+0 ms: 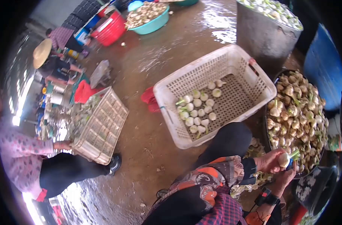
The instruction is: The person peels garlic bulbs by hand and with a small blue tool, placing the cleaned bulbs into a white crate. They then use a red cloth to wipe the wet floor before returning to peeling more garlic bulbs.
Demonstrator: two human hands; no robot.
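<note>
My left hand, at the lower right, has its fingers wrapped round a pale garlic bulb with a short green stem. Close beside it, my right hand is closed on a small blue-handled tool held against the bulb; its blade is hard to make out. Just beyond both hands stands a wide round basin heaped with brownish unpeeled bulbs. A white plastic crate in front of my knee holds several peeled white bulbs toward its left side. Papery peelings lie below my hands.
A person in pink sleeves grips a tilted crate at left. Two people work farther back. A large metal pot of bulbs, a blue barrel, a teal basin and a red tub stand on the wet floor.
</note>
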